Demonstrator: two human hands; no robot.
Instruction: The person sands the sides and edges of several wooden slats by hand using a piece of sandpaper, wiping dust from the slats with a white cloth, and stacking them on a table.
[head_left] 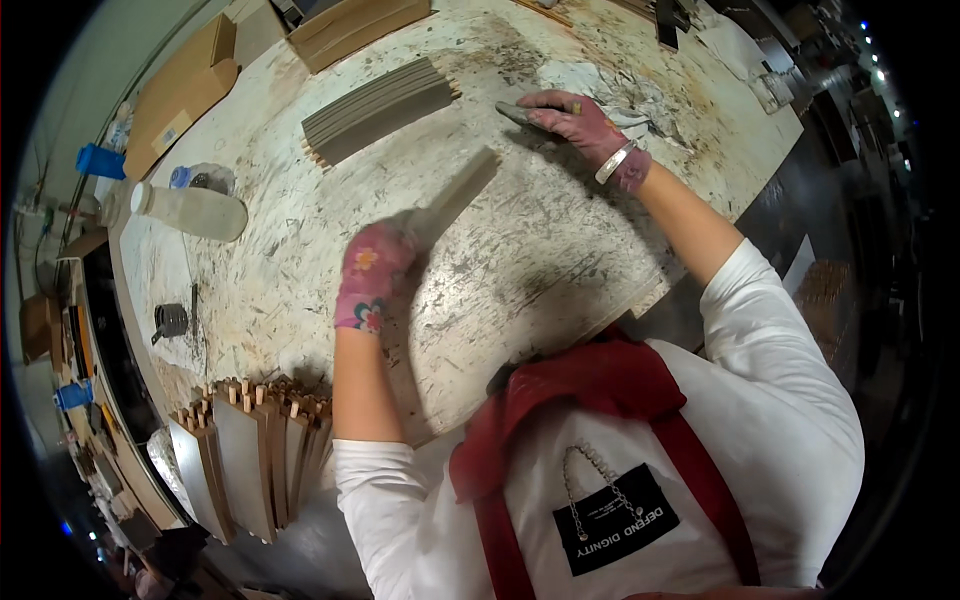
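My left hand (375, 262), in a pink floral glove, is closed round the near end of a grey wooden slat (460, 196). The slat points away to the upper right above the worktable (540, 290). To its right, my right hand (578, 122), in a matching glove, reaches over the table with its fingers stretched out toward the left. Their tips look dark grey; I make out no separate thing in them. Beyond the left hand lies a row of grey slats (380, 110) set side by side, with wooden dowels showing at their ends.
A milky plastic bottle (200, 212) lies at the left, near a black strap-like item (171, 321). Cardboard boxes (180, 95) stand along the far left edge. Several dowelled panels (245, 460) stand beside the near left edge. Crumpled white sheeting (640, 105) lies behind my right hand.
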